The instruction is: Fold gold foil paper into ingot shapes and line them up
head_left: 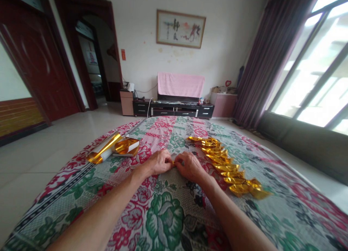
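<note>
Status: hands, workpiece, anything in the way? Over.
Left hand and right hand pinching small gold piece, mostly hidden. Folded gold pieces lined up right; curled gold sheets left; neither seems in the way.

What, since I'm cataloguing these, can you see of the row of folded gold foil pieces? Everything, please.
The row of folded gold foil pieces is shiny, crinkled and metallic-looking, its pieces narrowing to pointed ends. They lie close together, some seeming to overlap, in a line slanting from far left to near right. The nearest piece is blurred; an exact count is uncertain. It all rests on the floral cloth, to the right of the right hand; no hand touches it.
</note>
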Tool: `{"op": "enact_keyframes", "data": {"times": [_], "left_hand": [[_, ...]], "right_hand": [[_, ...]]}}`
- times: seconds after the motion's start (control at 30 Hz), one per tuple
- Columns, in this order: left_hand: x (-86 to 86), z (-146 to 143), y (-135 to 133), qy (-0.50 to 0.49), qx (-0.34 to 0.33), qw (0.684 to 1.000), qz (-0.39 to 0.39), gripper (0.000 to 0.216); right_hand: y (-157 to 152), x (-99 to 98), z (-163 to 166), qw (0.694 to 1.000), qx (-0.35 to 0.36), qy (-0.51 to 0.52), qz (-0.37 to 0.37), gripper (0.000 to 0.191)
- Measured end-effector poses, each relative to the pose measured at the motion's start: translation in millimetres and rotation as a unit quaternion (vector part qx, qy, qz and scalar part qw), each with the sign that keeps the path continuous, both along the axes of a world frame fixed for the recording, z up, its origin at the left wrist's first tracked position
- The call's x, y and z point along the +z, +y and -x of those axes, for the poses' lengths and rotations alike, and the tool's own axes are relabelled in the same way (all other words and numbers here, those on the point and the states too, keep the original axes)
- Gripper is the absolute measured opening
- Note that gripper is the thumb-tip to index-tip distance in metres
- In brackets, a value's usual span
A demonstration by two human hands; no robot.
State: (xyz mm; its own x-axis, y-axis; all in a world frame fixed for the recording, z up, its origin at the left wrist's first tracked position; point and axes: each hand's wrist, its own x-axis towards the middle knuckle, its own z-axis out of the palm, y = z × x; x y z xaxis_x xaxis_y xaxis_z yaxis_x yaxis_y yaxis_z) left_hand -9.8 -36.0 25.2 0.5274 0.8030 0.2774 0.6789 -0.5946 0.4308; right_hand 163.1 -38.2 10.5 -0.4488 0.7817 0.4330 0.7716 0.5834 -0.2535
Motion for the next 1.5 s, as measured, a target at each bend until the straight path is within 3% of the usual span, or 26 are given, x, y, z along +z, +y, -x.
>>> {"op": "enact_keyframes", "data": {"times": [0.33,0.77,1.1,1.5], "left_hand": [[2.1,9,3,-0.033,-0.048,0.997,0.045,0.019],[-3.1,0,2,-0.002,0.021,1.000,0.002,0.019],[-14.8,2,8,-0.006,0.025,1.000,-0.004,0.018],[-14.3,2,8,-0.001,0.028,1.000,0.004,0.018]], "right_hand": [[-1,1.1,2,1.000,-0.002,0.003,0.006,0.018],[-1,2.2,1,1.000,-0.001,0.004,0.008,0.016],[-1,6.7,0,1.000,0.004,-0.008,0.012,0.015],[-3,5.4,3,0.999,-0.028,-0.005,0.022,0.015]]}}
